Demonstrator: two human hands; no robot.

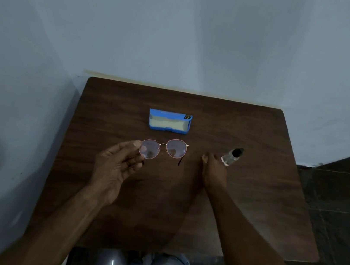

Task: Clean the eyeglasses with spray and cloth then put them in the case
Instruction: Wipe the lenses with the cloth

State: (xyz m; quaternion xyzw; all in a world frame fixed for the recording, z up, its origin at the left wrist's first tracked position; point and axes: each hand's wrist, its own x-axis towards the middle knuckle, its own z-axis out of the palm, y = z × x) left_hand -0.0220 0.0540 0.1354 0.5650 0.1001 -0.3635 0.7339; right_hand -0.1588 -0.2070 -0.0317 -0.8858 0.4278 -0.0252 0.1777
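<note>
counter (237, 209): dark wood-grain top pushed against a pale wall. I watch it from the head view, and everything for the task sits within arm's reach.
left grip (114, 164): palm up, thumb on the outer rim of one lens and fingers beneath it. It is narrow and holding the eyeglasses by the frame edge, I judge to keep skin off the glass.
right grip (213, 172): reaches to the right, its far side against the lower end of the spray bottle. The fingers are hidden behind the hand, so I cannot tell whether it has closed round the bottle.
eyeglasses case (167, 129): blue and open, lying beyond the eyeglasses near mid-counter. Its mouth faces me, probably so that it is ready for the last step. The pale inside may be lining or the cloth, and I cannot tell which.
eyeglasses (174, 148): round lenses in a thin reddish-gold frame, temples unfolded and pointing towards me. They are in front of the case, between the two grips, lenses tipped up towards the head camera. I read that as presenting them for spraying.
spray bottle (231, 156): small and clear with a dark cap, tilted with the cap pointing away to the right. It is well apart from the eyeglasses.
step: judged as the start of the task, fetching the spray. The lenses do not look wetted or wiped yet.
</note>
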